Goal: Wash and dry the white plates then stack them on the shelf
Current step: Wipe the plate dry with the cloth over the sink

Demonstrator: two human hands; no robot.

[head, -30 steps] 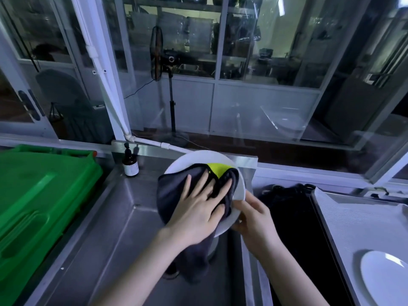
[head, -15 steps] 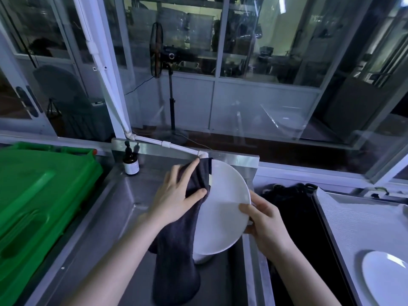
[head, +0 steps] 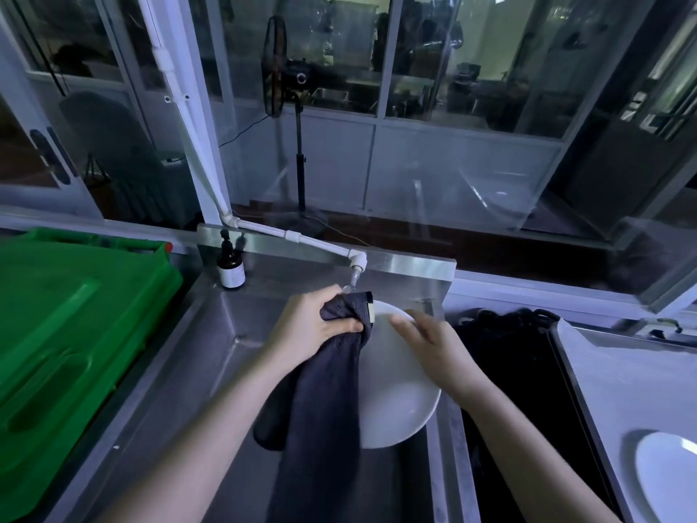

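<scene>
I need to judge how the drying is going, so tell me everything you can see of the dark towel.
The dark towel is dark grey, textured cloth with a small pale tag at its top edge. The left hand grips its bunched upper end just below the tap. The rest hangs limp over the steel sink, its lower end out of frame. Its right edge lies against the left rim of the tilted white plate.

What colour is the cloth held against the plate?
Dark grey. The cloth shows best in the head view, gripped by the left hand beside the plate.
</scene>
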